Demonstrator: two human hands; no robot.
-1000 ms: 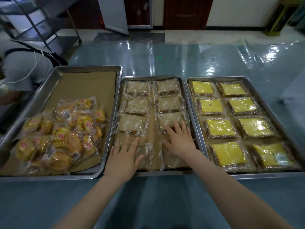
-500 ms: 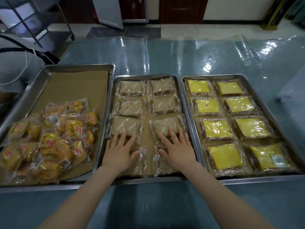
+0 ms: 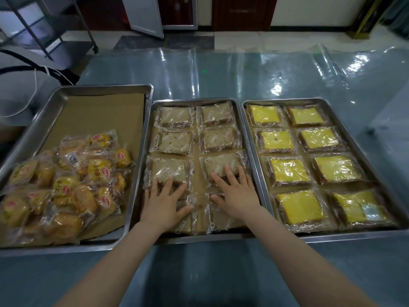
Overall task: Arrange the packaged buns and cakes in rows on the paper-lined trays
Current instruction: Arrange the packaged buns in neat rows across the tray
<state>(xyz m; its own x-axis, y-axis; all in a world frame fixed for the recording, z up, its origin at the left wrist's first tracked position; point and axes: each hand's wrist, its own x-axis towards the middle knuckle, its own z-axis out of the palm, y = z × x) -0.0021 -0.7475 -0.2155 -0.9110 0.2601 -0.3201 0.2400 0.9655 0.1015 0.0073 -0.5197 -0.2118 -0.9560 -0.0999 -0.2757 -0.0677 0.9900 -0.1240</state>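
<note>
Flat on crinkly, clear-wrapped brown cake slices point(image 3: 219, 138), a left hand point(image 3: 164, 203) and right hand point(image 3: 236, 196) press with fingers spread in the paper-lined middle steel tray point(image 3: 194, 100). Right of the fingers, square yellow cakes point(image 3: 287, 171) fill another tray point(image 3: 287, 100). To their left, glossy bun packets point(image 3: 66, 185) marked "小面包" lie heaped. The shiny bench point(image 3: 221, 69) stretches beyond.

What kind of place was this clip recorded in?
Likely a bakery or food-packing workroom: paper-lined steel trays of wrapped cakes, a heap of packaged buns, a plastic-covered table and a metal rack behind.
</note>
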